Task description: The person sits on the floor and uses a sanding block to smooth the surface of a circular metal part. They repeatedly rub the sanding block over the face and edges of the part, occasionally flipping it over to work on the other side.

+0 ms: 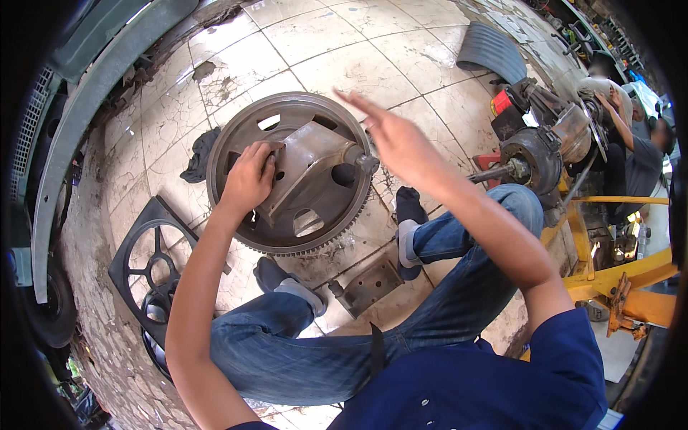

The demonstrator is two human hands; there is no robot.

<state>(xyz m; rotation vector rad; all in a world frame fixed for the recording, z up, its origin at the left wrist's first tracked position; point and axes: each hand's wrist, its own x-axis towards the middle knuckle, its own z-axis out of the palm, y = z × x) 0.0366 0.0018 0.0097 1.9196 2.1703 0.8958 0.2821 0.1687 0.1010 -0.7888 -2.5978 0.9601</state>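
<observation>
A large dark metal flywheel (333, 218) with a toothed rim lies flat on the tiled floor in front of my feet. Resting across it is a heavy steel bracket (312, 149) with holes and a round stud at its right end. My left hand (249, 175) has its fingers curled on the bracket's left edge. Above the flywheel's right side, my right hand (401, 147) is raised near the stud, fingers stretched out and somewhat blurred, holding nothing. A similar plate (373, 287) with holes and a stud lies between my feet.
A black fan shroud (136, 240) and a dark cloth (201, 154) lie left. A grey vehicle bumper (54, 168) borders that side. Rightward are a ribbed grey sheet (491, 54), a greasy axle assembly (534, 154), a yellow frame (620, 276) and other people (641, 158).
</observation>
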